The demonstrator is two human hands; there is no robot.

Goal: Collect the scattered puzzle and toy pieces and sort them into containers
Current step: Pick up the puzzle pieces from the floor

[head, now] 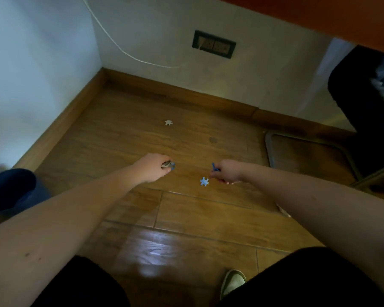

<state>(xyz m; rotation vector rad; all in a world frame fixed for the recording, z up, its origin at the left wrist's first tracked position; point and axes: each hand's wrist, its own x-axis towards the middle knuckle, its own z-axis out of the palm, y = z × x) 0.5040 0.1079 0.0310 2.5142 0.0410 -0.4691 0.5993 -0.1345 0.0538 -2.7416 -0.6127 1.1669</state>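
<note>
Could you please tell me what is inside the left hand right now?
The left hand is closed around a few puzzle pieces, brownish and blue at the fingertips. The fingers hide how many there are.

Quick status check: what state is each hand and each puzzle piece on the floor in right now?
left hand: closed around several collected pieces
right hand: gripping a blue piece, fingertips beside another
light blue piece: flat on floor, not lifted
white piece: flat on floor, untouched
brown piece: flat on floor, untouched

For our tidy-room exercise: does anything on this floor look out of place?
Yes. Three puzzle pieces lie loose on the wooden floor: a blue one beside the right hand, a white one near the skirting, and a dim brown one between.
</note>
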